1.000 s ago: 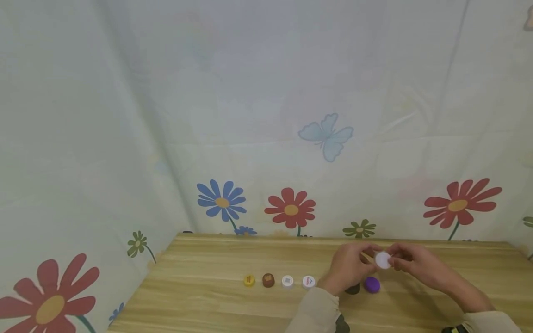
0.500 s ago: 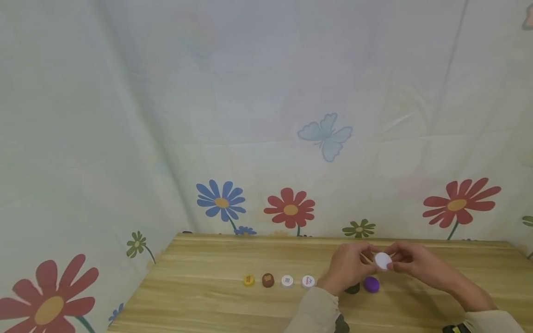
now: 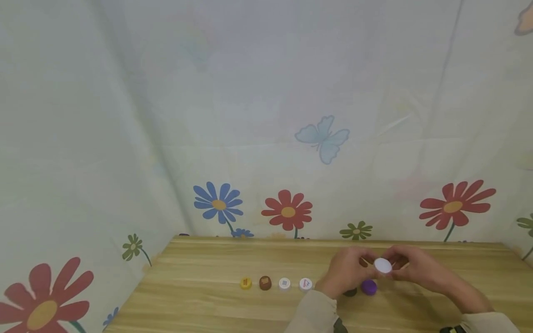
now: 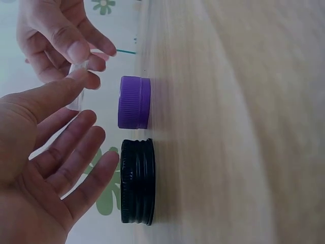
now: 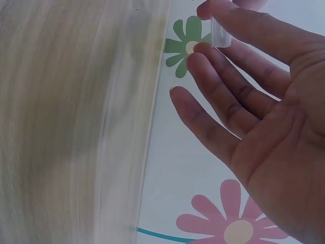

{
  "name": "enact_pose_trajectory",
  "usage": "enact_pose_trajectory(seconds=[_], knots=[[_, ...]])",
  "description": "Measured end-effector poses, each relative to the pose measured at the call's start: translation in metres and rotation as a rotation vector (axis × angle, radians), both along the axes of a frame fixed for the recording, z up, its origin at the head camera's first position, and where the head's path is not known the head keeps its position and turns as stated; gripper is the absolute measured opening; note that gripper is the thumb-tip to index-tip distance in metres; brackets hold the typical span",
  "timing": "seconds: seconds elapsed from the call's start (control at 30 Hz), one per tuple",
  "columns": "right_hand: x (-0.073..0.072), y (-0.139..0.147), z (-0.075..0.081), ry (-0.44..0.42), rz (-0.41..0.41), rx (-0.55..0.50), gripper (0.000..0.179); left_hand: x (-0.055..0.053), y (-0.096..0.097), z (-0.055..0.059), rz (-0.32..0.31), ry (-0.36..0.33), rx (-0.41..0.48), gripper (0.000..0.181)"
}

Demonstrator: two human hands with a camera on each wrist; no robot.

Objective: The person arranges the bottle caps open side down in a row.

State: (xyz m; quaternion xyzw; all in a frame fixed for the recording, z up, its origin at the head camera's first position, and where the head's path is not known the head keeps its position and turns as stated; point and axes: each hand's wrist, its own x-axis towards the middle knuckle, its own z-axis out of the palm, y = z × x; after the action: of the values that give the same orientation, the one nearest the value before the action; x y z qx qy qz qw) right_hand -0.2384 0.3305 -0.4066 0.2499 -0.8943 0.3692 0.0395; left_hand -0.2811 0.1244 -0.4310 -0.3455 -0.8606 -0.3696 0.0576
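A round white, partly see-through bottle cap (image 3: 383, 265) is held above the table between both hands in the head view. My left hand (image 3: 346, 270) pinches its left side, and the thumb lies on it in the left wrist view. From the other side my right hand (image 3: 424, 272) pinches the same cap, its other fingers loosely bent. Edge-on, the clear cap wall (image 5: 220, 33) shows in the right wrist view. Just below the hands stand a purple ribbed cap (image 4: 134, 102) and a black cap (image 4: 138, 182), which the left hand partly hides in the head view.
Left of the hands, a yellow cap (image 3: 246, 283), a brown cap (image 3: 265, 283), a white cap with a grey square (image 3: 284, 283) and a white cap with a red mark (image 3: 306, 284) form a row on the wooden table (image 3: 200, 300). Behind hangs a flowered curtain (image 3: 250, 115).
The white cap has tilted, and its face looks flatter in the head view. The right thumb has slid from its face to the lower edge. The head view has shifted slightly.
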Motion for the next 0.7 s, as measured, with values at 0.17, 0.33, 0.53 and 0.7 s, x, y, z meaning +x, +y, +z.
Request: enact_pose_trajectory(seconds=[0.17, 0.33, 0.53, 0.7], knots=[[0.002, 0.001, 0.002, -0.029, 0.001, 0.008, 0.032, 0.001, 0.002, 0.000, -0.015, -0.023, -0.009, 0.025], [0.001, 0.004, 0.001, -0.054, 0.035, -0.006, 0.030, 0.005, 0.005, 0.000, -0.024, -0.017, -0.019, 0.026], [-0.001, 0.008, -0.003, -0.074, 0.093, -0.036, 0.028, 0.010, 0.005, 0.003, -0.024, -0.019, -0.052, 0.025], [0.000, 0.008, -0.004, -0.121, 0.126, -0.053, 0.027, 0.012, 0.006, 0.004, -0.019, -0.068, -0.093, 0.025]])
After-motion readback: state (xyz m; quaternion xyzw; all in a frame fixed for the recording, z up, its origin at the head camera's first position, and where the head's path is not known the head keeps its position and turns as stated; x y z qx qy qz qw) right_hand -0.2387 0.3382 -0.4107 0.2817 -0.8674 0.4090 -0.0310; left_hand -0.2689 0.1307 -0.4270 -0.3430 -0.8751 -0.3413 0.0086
